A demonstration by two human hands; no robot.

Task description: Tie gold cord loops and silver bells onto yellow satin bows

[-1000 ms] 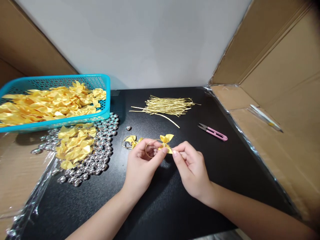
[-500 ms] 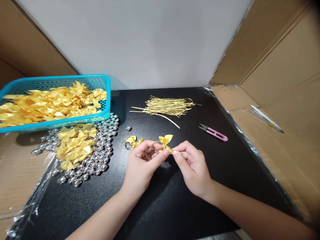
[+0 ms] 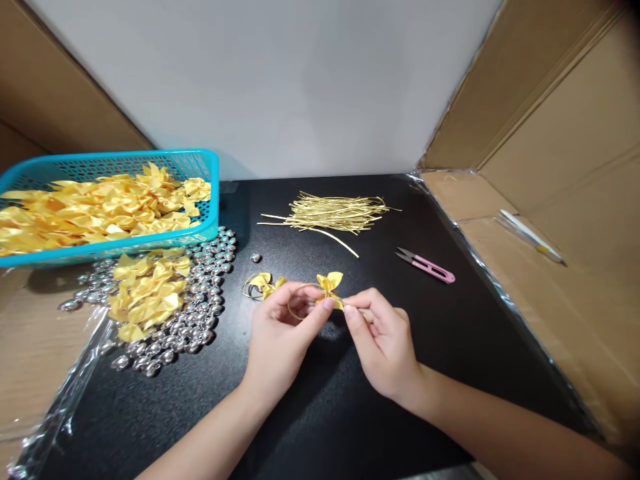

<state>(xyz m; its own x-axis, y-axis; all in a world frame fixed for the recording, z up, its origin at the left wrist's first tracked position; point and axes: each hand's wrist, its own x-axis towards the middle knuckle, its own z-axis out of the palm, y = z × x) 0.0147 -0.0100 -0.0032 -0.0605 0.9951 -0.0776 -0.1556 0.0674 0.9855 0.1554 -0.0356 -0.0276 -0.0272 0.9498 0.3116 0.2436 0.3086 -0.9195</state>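
The left hand pinches a yellow, satiny bow; thin gold cord runs rightward from it (right hand pinching the cord).

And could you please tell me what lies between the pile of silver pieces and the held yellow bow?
In the head view, loose yellow ribbon with a looped cord lies there, then the left hand holding the bow.

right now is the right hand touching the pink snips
Apart: the head view shows bare black tabletop between the right hand and the pink snips, which lie beyond it.
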